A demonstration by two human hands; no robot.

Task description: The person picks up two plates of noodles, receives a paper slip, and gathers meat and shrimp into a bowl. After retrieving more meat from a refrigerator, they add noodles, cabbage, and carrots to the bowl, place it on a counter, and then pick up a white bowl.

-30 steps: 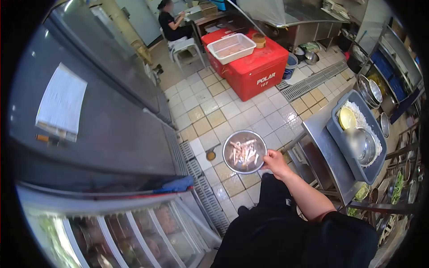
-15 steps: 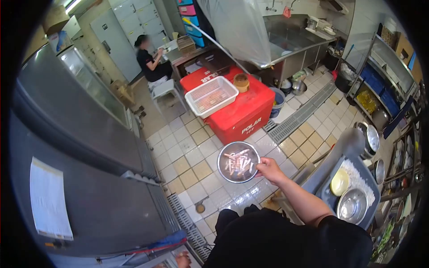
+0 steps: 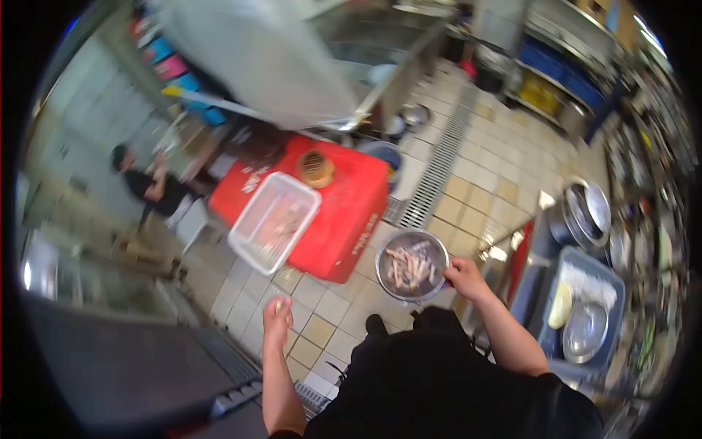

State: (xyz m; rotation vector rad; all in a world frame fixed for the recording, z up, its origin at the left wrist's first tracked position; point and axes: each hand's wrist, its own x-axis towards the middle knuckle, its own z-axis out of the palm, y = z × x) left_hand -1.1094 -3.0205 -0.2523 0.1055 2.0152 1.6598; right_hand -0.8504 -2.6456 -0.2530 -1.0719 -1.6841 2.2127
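Note:
My right hand (image 3: 466, 279) grips the rim of a round metal bowl (image 3: 380, 276) and holds it out over the tiled floor. Inside lie several long, pale pink pieces of food (image 3: 412, 265), blurred, perhaps chicken feet. My left hand (image 3: 278, 313) is raised at the left with its fingers curled closed. A small light-greenish spot shows at its fingers, too small to name. Beyond that hand, a white plastic basket (image 3: 241, 241) sits on a red POLAR cooler box (image 3: 344, 212), beside a round bamboo steamer (image 3: 316, 170).
At right, a grey tub (image 3: 620, 293) holds white stuff, a yellow bowl (image 3: 561, 306) and a metal bowl (image 3: 585, 333). Metal pots (image 3: 581, 216) stand behind it. A person (image 3: 155, 186) sits at the far left. A floor drain grate (image 3: 439, 157) crosses the tiles.
The view has swung to the right. My left hand has come up from the bottom edge, now closed. My right hand still holds the bowl, now nearer the cooler's right corner in view.

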